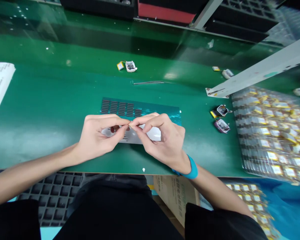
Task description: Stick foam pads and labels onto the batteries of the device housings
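Note:
My left hand [102, 133] and my right hand [162, 136] meet fingertip to fingertip above the bench. Thumb and index finger of each are pinched together, and whatever lies between them is too small to make out. Beneath them is a sheet of dark adhesive strips [120, 107] in rows, its right part bare and shiny blue-green. A white printed sheet [153, 134] lies under the fingers, partly covered by both hands. Past the strips rests a pair of tweezers [148, 82]. A blue band [193, 168] circles my right wrist.
Clear trays of small parts [272, 133] are stacked at right, near a white metal post [260, 68]. Small opened devices lie about: a white one [131, 66], a black one [221, 110], a purple one [222, 126]. White paper sheets [0, 83] lie at left.

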Demonstrator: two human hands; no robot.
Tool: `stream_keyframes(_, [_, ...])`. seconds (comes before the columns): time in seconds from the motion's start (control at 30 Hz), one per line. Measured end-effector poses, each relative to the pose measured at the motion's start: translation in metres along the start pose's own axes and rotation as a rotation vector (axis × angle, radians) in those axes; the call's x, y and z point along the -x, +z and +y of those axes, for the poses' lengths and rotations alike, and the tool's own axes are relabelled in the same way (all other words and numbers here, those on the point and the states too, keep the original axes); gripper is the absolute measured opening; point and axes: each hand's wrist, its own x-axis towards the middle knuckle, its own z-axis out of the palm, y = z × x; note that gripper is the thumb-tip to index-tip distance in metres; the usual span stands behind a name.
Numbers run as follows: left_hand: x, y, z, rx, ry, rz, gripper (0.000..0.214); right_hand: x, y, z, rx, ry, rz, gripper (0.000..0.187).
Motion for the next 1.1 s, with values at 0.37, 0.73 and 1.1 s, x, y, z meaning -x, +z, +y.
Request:
stream_keyframes(0.37, [0.002, -0.002, -0.005, -0.111, 0.138, 0.001, 0.017, 0.002, -0.003, 0.0, 0.141, -0.175, -0.037, 0.028])
stream_keyframes(0.73, [0.001, -0.003, -0.008, -0.26, 0.296, 0.031, 0.021, 0.003, -0.006, 0.002, 0.176, -0.224, -0.057, 0.027])
stream_keyframes(1.1, [-0.009, -0.01, -0.008, -0.132, 0.231, -0.122, 0.024, 0.001, -0.011, -0.005, 0.101, -0.141, -0.095, 0.032])
